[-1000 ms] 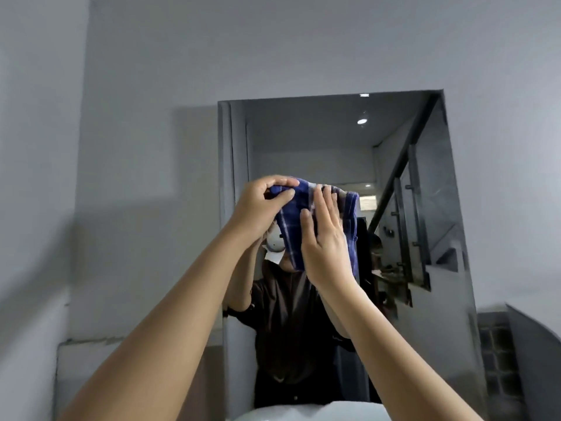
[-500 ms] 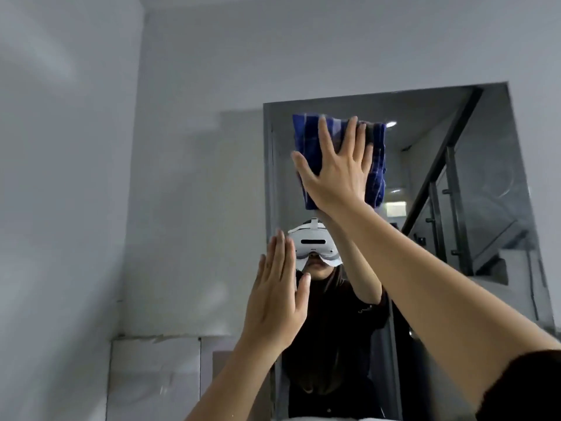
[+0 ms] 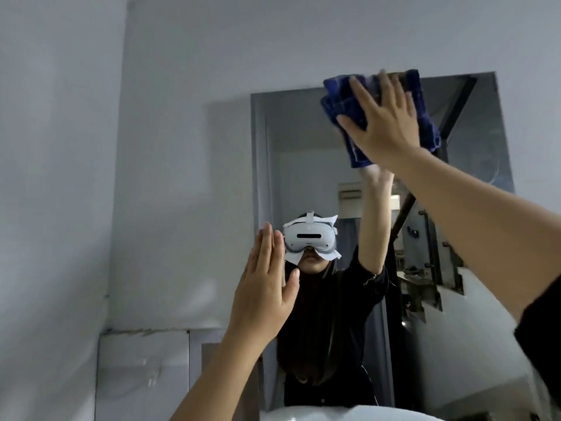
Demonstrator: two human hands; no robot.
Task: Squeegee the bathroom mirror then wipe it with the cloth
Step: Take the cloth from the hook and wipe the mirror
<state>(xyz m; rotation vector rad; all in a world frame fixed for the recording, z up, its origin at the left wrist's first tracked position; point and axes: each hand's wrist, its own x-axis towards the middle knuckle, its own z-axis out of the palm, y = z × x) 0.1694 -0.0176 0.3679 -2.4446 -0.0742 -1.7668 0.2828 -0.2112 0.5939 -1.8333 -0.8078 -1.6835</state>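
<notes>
Forearms fill the near view, both reaching up toward the glass. The left hand is held flat and open with its fingers together, holding nothing, low and well apart from the other hand. Up and across from it, the right hand is spread wide, its palm pressing the blue checked cloth flat rather than closing around it. Under that palm is the mirror, and the cloth now sits at its top edge. Half a second ago the cloth was nearer the mirror's upper left corner; it has since slid sideways along the top. No squeegee is in view, so the wiping stage has likely begun, with most of the glass below the cloth yet to wipe.
</notes>
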